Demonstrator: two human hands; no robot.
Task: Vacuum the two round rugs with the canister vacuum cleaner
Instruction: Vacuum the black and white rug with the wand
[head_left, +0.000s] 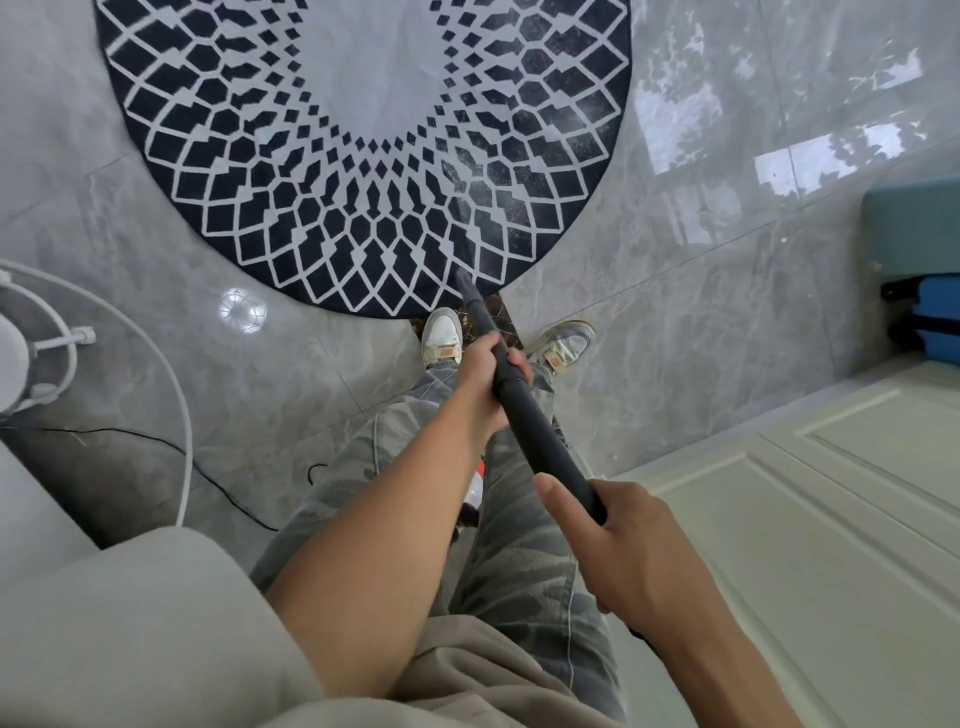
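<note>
The left hand (485, 371) curls round the black vacuum tube (540, 431) lower down, the right hand (628, 545) wraps its upper end; its tip touches the near edge of the round rug (260, 182)

Glossy grey marble floor (675, 291), cream panelled door (831, 519), white fan stand (47, 332).

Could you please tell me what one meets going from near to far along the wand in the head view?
Right hand → left hand, both gripping the wand → its nozzle → rug.
</note>
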